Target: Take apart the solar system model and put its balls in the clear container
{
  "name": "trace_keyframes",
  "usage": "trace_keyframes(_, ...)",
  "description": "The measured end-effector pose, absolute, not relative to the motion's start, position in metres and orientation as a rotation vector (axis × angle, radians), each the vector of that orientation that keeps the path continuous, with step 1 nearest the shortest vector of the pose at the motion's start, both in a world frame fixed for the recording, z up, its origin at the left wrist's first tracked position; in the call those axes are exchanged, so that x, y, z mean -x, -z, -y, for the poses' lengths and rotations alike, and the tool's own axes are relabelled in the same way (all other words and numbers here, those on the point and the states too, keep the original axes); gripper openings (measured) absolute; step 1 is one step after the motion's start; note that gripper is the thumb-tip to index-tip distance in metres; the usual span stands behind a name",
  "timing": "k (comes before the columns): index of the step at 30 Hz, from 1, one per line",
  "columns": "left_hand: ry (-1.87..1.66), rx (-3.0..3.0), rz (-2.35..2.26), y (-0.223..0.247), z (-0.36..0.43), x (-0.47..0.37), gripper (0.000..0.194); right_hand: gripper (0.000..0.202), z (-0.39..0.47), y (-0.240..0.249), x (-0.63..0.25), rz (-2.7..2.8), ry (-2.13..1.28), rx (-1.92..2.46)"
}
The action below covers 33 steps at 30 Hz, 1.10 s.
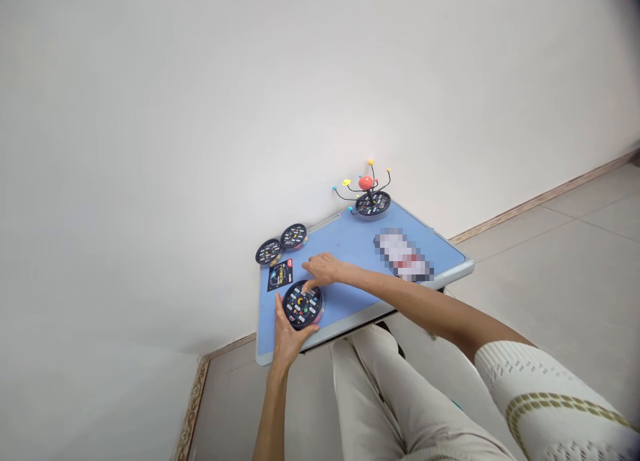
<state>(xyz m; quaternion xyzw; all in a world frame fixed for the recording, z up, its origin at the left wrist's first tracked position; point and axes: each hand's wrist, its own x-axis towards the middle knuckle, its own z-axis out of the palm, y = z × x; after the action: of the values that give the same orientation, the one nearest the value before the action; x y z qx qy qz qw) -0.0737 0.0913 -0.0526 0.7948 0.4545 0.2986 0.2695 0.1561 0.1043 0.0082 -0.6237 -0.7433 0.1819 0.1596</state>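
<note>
A round black-rimmed case, its dark face covered with small white labels, lies at the table's near left. My left hand grips its near side, with the thumb and a finger spread around the rim. Over the case's far right edge is my right hand, fingers apart, the thumb at the disc's face and nothing visible in its grasp. Coloured bits show beneath the case's right side. A black printed card is just beyond it.
Two similar round cases, one beside another, sit at the far left. A solar system model stands at the back against the wall. A pixelated flat item lies on the right of the blue table.
</note>
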Motion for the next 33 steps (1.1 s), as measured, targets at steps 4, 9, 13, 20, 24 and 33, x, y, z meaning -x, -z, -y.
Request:
trace_keyframes(4,-0.848,-2.070,-1.274,0.051,-0.085,0.068,0.124,0.114,-0.094,-0.012,-0.151,2.457,-0.570,1.504)
trace_keyframes(9,-0.891,-1.987,-1.325,0.051,-0.079,0.064,0.124,0.105,-0.090,0.001,-0.141,2.485,-0.640,1.486)
trace_keyframes(13,-0.964,-1.927,-1.306,0.055,-0.077,0.063,0.129,0.101,-0.086,0.006,-0.139,2.428,-0.588,1.515)
trace_keyframes(20,-0.994,-1.881,-1.341,0.059,-0.072,0.060,0.128,0.087,-0.074,0.003,-0.127,2.352,-0.476,1.660)
trace_keyframes(24,-1.057,-1.901,-1.354,0.063,-0.068,0.058,0.125,0.084,-0.063,0.004,-0.113,2.240,-0.424,1.782)
trace_keyframes(33,-1.086,-1.941,-1.348,0.064,-0.064,0.055,0.117,0.068,-0.041,0.004,-0.074,1.950,-0.237,2.071)
